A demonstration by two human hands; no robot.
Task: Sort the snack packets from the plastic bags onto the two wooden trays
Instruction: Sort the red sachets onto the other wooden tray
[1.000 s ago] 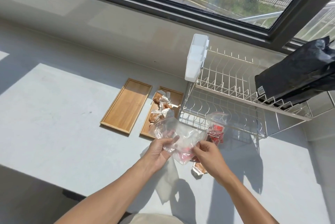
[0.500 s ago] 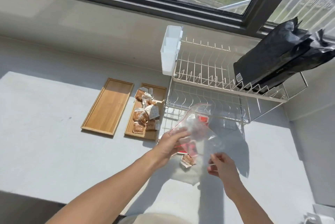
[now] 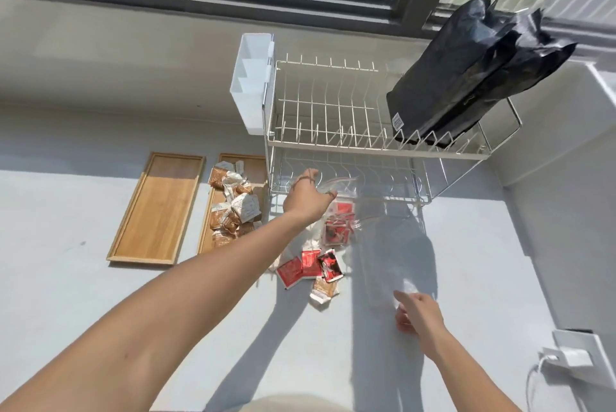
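Right now the left hand (image 3: 308, 200) pinches the clear plastic bag (image 3: 346, 208) up off the counter (image 3: 466, 278), red packets (image 3: 308, 266) spilling just below it, while the right hand (image 3: 416, 313) hangs loosely curled, holding nothing. Beyond the left forearm, the right tray (image 3: 253, 166) is heaped with brown packets (image 3: 233, 208) and the left tray (image 3: 160, 208) beside it is bare. Loose red packets could slide among the brown ones, and one brown packet (image 3: 323, 290) already lies among the reds.

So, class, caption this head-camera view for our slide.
Left hand lifts a clear bag, spilling red packets beside two wooden trays.
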